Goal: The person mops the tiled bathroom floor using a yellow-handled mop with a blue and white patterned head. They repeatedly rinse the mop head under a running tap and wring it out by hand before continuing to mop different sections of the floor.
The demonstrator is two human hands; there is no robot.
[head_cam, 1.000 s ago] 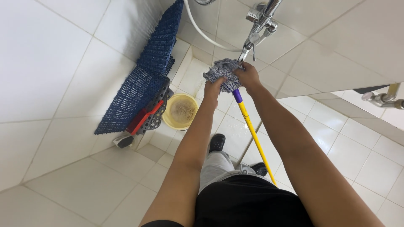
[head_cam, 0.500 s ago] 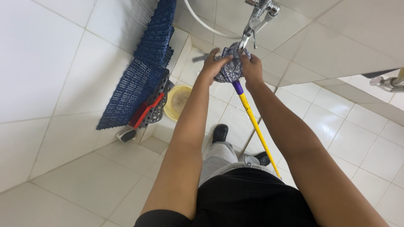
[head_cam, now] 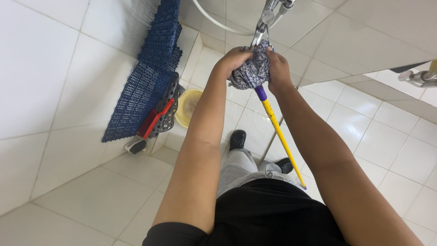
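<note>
A mop with a grey-blue patterned cloth head (head_cam: 251, 72) and a yellow handle (head_cam: 281, 136) with a purple collar is held head-up under a chrome wall tap (head_cam: 262, 22). My left hand (head_cam: 232, 60) grips the left side of the cloth head. On the right side my right hand (head_cam: 277, 68) squeezes the same cloth. The handle slants down to the right past my legs, its tip near the tiled floor.
Blue plastic grid mats (head_cam: 145, 77) lean against the left wall, with a red-and-grey brush (head_cam: 152, 120) in front. A yellow bucket (head_cam: 187, 107) stands on the floor below the tap. A white hose (head_cam: 214, 23) curves from the tap. A chrome fitting (head_cam: 421, 76) juts in at right.
Both hands have stayed on the mop head under the tap, shifting their grip on the cloth. The camera view has tilted slightly.
</note>
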